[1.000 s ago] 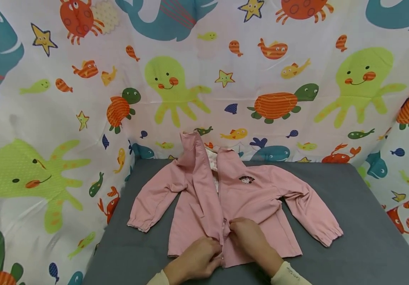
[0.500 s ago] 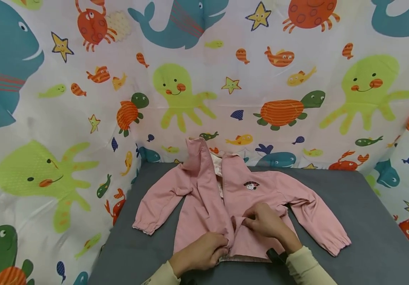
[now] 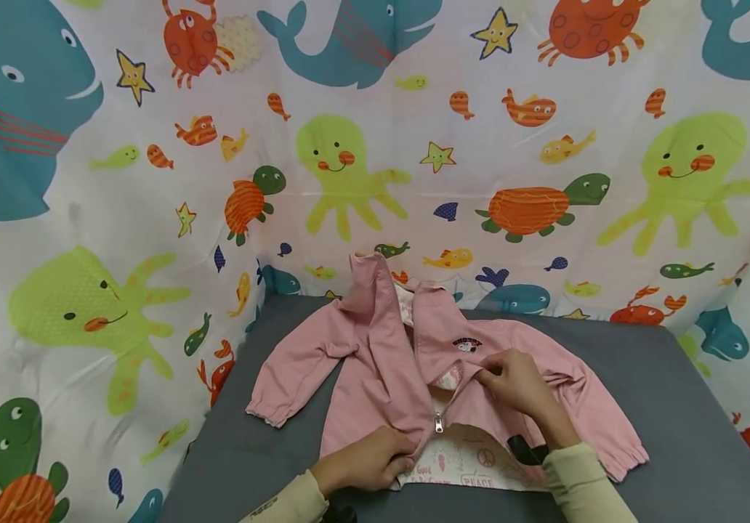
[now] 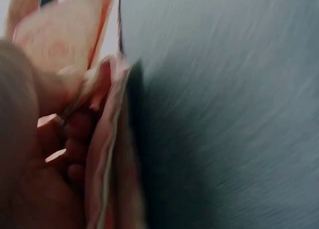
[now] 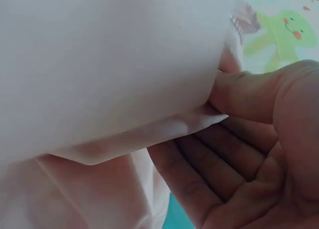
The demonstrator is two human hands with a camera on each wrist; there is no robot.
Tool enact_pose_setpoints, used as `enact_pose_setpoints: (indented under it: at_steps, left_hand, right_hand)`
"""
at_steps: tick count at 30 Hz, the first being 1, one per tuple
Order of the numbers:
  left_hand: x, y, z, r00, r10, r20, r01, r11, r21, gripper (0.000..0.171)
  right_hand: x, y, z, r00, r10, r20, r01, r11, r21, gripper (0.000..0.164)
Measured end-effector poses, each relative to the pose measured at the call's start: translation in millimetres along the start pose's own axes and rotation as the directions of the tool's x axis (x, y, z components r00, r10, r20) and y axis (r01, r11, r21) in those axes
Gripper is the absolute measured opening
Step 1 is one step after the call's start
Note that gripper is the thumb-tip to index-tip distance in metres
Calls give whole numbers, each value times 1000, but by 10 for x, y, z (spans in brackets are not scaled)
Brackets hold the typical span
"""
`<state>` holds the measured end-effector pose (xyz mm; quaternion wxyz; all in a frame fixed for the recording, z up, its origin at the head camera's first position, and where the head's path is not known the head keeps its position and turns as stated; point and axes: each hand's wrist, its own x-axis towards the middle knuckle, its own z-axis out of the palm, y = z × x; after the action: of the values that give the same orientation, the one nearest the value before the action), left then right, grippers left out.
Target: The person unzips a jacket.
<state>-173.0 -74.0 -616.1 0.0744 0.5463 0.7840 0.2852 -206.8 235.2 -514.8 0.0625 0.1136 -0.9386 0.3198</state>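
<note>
A small pink zip jacket [image 3: 375, 363] lies front up, sleeves spread, with a dog emblem on its chest. My left hand [image 3: 375, 457] pinches its bottom hem beside the front opening; the left wrist view shows the hem edge between thumb and curled fingers [image 4: 75, 144]. Higher up, my right hand [image 3: 519, 381] grips the other front panel and holds it folded back. In the right wrist view the panel's cloth [image 5: 129, 144] sits between thumb and fingers. A metal zipper pull [image 3: 439, 423] hangs between both hands. Below it shows white lining [image 3: 473, 457] with pink print.
The jacket rests on a dark grey table [image 3: 218, 465]. A white curtain [image 3: 375, 203] printed with sea animals stands behind it and along both sides. Black straps [image 3: 527, 450] sit at the wrists, near the jacket's lower edge.
My right hand has moved up and to the right, lifting its front panel away and exposing the lining and zipper pull. My left hand keeps its hold at the hem. The head view has shifted slightly.
</note>
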Motion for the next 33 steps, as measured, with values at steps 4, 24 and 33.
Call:
enact_pose_setpoints:
  at_steps: [4, 24, 33]
  left_hand:
    - [46, -28, -89, 995, -92, -27, 91, 995, -44, 35]
    - [72, 71, -56, 977, -204, -64, 186, 959, -215, 38]
    - [45, 115, 47, 971, -225, -81, 202, 952, -229, 34]
  right_hand:
    - [133, -37, -138, 998, -20, 61, 20, 1000, -5, 21]
    - [103, -46, -173, 997, 29, 71, -31, 999, 17, 19]
    - [22, 15, -100, 996, 42, 82, -44, 999, 21, 22]
